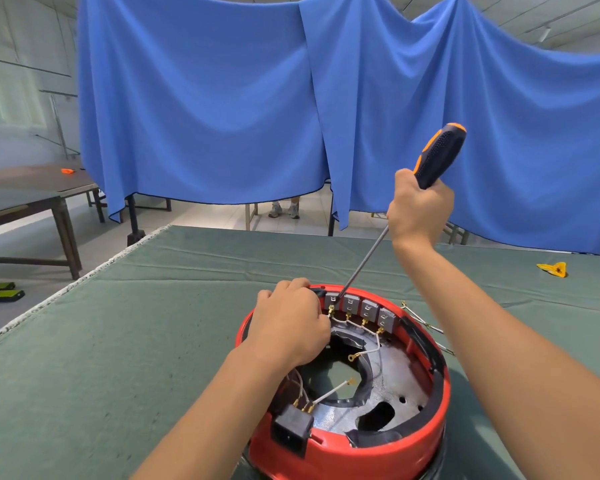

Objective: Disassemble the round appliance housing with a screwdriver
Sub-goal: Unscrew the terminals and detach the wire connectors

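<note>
Under left hand [289,323], red housing [409,441]; right hand [420,209] grips screwdriver [439,155].

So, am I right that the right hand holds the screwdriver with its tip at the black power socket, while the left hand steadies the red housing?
Not quite. The head view shows the right hand gripping the screwdriver with its tip at the far-left grey switch block on the far rim, not at the black power socket on the near rim. The left hand does rest on the red housing.

housing [378,455]: glossy red plastic | tablecloth [118,341]: matt green cloth | screwdriver [437,157]: textured handle, metal shaft
</note>
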`<action>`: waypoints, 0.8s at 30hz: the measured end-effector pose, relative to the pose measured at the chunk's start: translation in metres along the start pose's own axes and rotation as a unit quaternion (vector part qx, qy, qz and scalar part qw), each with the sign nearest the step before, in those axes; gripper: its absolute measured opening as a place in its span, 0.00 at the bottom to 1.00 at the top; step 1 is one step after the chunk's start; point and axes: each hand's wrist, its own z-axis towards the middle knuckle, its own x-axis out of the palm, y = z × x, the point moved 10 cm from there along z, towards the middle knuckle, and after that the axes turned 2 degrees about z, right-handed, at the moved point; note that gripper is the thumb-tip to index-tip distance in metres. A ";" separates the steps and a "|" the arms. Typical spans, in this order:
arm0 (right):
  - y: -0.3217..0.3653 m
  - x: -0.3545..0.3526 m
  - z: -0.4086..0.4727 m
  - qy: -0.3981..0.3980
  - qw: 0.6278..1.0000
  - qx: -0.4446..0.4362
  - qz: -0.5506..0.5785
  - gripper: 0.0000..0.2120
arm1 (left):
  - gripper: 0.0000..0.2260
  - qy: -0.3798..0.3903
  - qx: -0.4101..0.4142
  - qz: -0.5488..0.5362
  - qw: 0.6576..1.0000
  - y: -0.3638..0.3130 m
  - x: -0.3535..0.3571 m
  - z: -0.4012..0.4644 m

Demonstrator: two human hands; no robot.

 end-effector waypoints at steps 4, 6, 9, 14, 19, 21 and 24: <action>-0.012 -0.022 -0.001 -0.049 0.998 0.042 -0.012 0.10 | 0.13 0.007 0.000 0.010 1.000 -0.002 0.001 -0.001; -0.017 -0.034 -0.005 -0.064 0.997 0.052 0.005 0.10 | 0.13 0.010 0.000 0.020 1.000 -0.002 0.002 -0.001; -0.017 -0.052 -0.014 -0.084 0.995 0.043 0.045 0.10 | 0.13 0.016 0.005 0.049 0.999 -0.003 0.005 -0.001; -0.012 -0.076 -0.039 -0.101 0.986 0.028 0.126 0.09 | 0.17 0.030 0.016 0.085 0.996 -0.005 0.010 -0.003; -0.018 -0.092 -0.044 -0.107 0.983 0.050 0.142 0.10 | 0.18 0.031 0.021 0.138 0.990 -0.007 0.013 -0.004; -0.018 -0.095 -0.045 -0.105 0.982 0.051 0.146 0.10 | 0.16 0.030 0.030 0.187 0.982 -0.012 0.015 -0.004; -0.022 -0.094 -0.048 -0.093 0.984 0.057 0.142 0.11 | 0.14 0.039 0.035 0.246 0.968 -0.019 0.017 -0.006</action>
